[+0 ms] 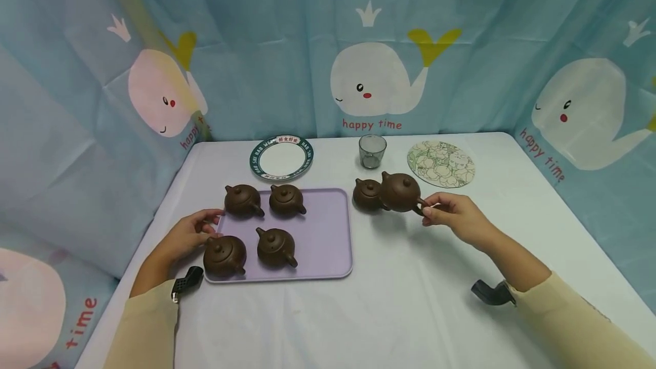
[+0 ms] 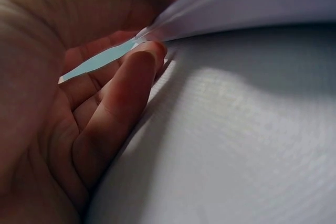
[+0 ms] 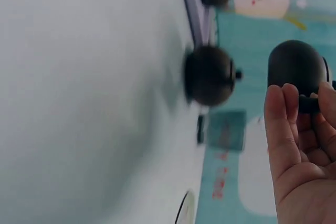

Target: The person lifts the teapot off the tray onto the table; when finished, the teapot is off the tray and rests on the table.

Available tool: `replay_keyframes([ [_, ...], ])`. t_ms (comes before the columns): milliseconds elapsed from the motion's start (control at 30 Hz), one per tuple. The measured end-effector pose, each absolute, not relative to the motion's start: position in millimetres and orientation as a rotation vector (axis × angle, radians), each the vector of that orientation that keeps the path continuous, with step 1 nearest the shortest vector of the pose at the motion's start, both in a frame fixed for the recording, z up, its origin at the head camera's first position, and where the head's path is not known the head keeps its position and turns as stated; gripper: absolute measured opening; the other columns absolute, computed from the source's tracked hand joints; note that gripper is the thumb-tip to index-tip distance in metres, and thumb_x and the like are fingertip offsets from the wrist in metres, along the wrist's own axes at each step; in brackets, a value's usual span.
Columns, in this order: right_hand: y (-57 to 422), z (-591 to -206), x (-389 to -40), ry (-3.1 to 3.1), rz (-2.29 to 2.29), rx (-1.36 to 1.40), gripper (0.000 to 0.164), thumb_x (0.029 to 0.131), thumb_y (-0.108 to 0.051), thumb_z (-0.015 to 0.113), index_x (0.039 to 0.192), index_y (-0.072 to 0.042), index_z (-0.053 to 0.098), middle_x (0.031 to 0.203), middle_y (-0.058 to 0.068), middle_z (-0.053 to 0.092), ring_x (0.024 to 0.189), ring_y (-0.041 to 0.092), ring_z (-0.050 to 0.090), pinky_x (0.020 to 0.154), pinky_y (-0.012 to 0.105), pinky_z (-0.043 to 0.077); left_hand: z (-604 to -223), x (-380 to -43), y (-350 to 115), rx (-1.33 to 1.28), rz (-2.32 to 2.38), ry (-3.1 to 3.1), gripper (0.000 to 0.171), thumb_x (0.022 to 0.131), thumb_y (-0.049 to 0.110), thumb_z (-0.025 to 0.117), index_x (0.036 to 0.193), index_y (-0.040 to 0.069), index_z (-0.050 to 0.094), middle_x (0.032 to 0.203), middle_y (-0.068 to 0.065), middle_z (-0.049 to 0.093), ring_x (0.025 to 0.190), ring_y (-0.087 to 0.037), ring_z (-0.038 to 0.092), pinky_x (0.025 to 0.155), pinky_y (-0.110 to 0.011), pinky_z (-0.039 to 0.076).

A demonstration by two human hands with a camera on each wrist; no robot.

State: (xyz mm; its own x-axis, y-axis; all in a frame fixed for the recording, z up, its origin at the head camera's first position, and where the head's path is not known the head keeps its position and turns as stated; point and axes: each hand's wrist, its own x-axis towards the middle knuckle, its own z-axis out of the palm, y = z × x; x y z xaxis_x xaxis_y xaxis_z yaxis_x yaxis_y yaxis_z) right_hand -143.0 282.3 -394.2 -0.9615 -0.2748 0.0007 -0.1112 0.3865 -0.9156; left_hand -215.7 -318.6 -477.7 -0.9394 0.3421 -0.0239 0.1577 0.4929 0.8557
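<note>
My right hand (image 1: 456,218) pinches the handle of a brown teapot (image 1: 401,192) and holds it up off the table; the right wrist view shows the same teapot (image 3: 296,66) in the air. Behind it, partly hidden, another brown teapot (image 1: 367,195) stands on the cloth. At the left, my left hand (image 1: 187,235) holds the left rim of a lilac tray (image 1: 323,238). Thumb and fingers (image 2: 118,103) meet at the tray's edge (image 2: 210,17) in the left wrist view. Several more brown teapots (image 1: 277,247) stand on the tray's left half.
Along the back of the white-covered table are a green-rimmed plate (image 1: 258,167), a grey glass (image 1: 372,152) and a round patterned mat (image 1: 442,164). Blue curtains (image 1: 287,73) with whale prints surround the table on three sides.
</note>
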Motion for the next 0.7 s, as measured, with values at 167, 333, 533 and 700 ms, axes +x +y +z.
replay_keyframes([
  [167, 306.0, -404.0, -156.7, 2.48, -1.622, -0.295, 0.031, 0.096, -0.015, 0.062, 0.112, 0.011, 0.058, 0.107, 0.032, 0.061, 0.089, 0.022, 0.069, 0.08, 0.03, 0.053, -478.6, -210.9, -321.1, 0.418, 1.437, 2.551, 0.06, 0.082, -0.009, 0.066, 0.138, -0.009, 0.044, 0.117, -0.025, 0.052, 0.081, -0.015, 0.059, 0.066, -0.024, 0.046],
  [333, 324.8, -420.2, -170.8, 2.459, -1.624, -0.232, 0.033, 0.096, -0.014, 0.061, 0.113, 0.014, 0.056, 0.111, 0.03, 0.059, 0.09, 0.023, 0.068, 0.08, 0.033, 0.053, -479.6, -207.2, -321.5, 0.415, 1.444, 2.557, 0.06, 0.082, -0.009, 0.065, 0.138, -0.01, 0.044, 0.117, -0.026, 0.052, 0.081, -0.017, 0.059, 0.066, -0.024, 0.047],
  [533, 338.5, -432.8, -181.7, 2.481, -1.551, -0.189, 0.035, 0.097, -0.016, 0.061, 0.115, 0.013, 0.056, 0.111, 0.027, 0.059, 0.091, 0.025, 0.068, 0.079, 0.032, 0.053, -477.9, -208.2, -320.2, 0.409, 1.437, 2.563, 0.061, 0.082, -0.006, 0.068, 0.138, -0.009, 0.044, 0.117, -0.025, 0.053, 0.081, -0.018, 0.058, 0.066, -0.024, 0.046],
  [700, 343.8, -440.4, -186.4, 2.471, -1.555, -0.165, 0.035, 0.097, -0.015, 0.061, 0.116, 0.014, 0.055, 0.113, 0.027, 0.057, 0.09, 0.023, 0.068, 0.08, 0.031, 0.053, -474.9, -211.5, -318.6, 0.408, 1.429, 2.555, 0.061, 0.082, -0.005, 0.069, 0.138, -0.007, 0.046, 0.116, -0.025, 0.053, 0.081, -0.015, 0.059, 0.068, -0.024, 0.047],
])
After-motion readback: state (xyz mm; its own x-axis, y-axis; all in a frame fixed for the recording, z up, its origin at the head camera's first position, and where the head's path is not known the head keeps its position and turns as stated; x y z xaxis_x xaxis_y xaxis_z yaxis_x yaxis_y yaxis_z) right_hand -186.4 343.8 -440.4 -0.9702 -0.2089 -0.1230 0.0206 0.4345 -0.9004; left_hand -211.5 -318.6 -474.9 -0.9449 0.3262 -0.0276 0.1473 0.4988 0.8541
